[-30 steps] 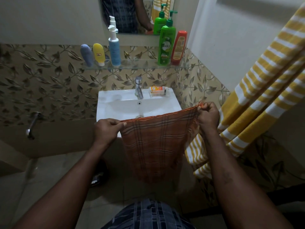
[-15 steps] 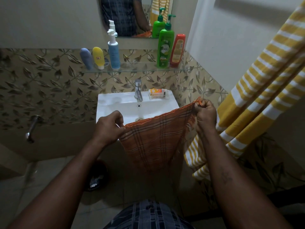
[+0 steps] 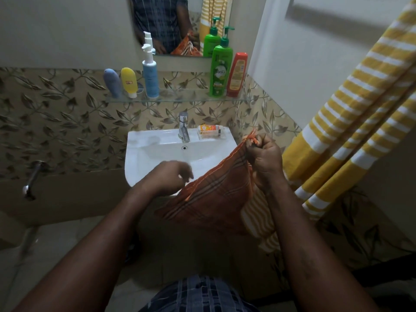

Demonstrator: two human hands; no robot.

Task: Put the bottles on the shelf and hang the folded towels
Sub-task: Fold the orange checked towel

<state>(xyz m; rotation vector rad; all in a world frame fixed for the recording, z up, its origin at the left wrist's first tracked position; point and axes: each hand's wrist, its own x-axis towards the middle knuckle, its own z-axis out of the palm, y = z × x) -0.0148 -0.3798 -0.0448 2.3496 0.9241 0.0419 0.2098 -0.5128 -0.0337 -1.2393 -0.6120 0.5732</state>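
An orange checked towel (image 3: 216, 199) is held in the air in front of the white sink (image 3: 139, 154), slanting down from upper right to lower left. Its upper corner is pinched between the curled fingers and thumb of the right hand (image 3: 263, 158). The left hand (image 3: 168, 176) is seen just beside the towel's lower edge with its fingers bent downward; it is blurred, so it cannot be told whether the cloth is gripped or only neared.

Above the sink, five bottles are stood on a glass shelf (image 3: 180, 99): a grey-blue tube (image 3: 112, 83), a yellow tube (image 3: 129, 83) and a pale blue pump bottle (image 3: 150, 73) at the left, a green pump bottle (image 3: 220, 68) and a red bottle (image 3: 236, 74) at the right. A tap (image 3: 183, 127) and a small orange pack (image 3: 209, 131) are found on the sink's back rim. A yellow-and-white striped towel (image 3: 360, 109) is hung at the right, behind the right arm.
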